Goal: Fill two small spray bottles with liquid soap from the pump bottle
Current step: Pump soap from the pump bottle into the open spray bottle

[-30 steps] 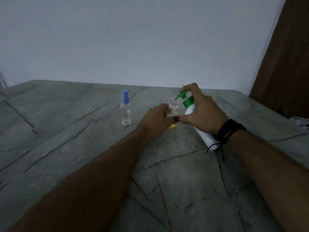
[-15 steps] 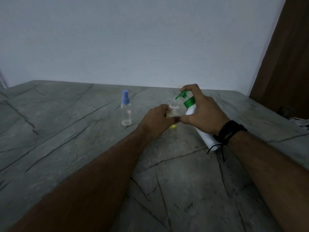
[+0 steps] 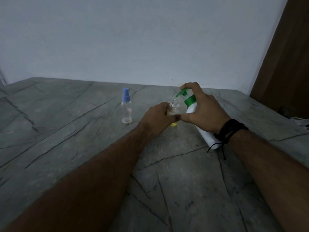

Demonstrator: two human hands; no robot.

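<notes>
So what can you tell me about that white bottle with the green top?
The pump bottle looks like white plastic, with a green collar and green pump head. It is tilted, its base low toward the person, its spout just above the open neck of the small clear bottle. The right hand grips it, one finger on the pump head.

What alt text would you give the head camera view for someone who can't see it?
A right hand tilts a white pump bottle, its green nozzle over the open neck of a small clear bottle gripped by the left hand; yellow liquid sits at its bottom. A second, blue-capped spray bottle stands apart to the left on the grey veined table.
</notes>
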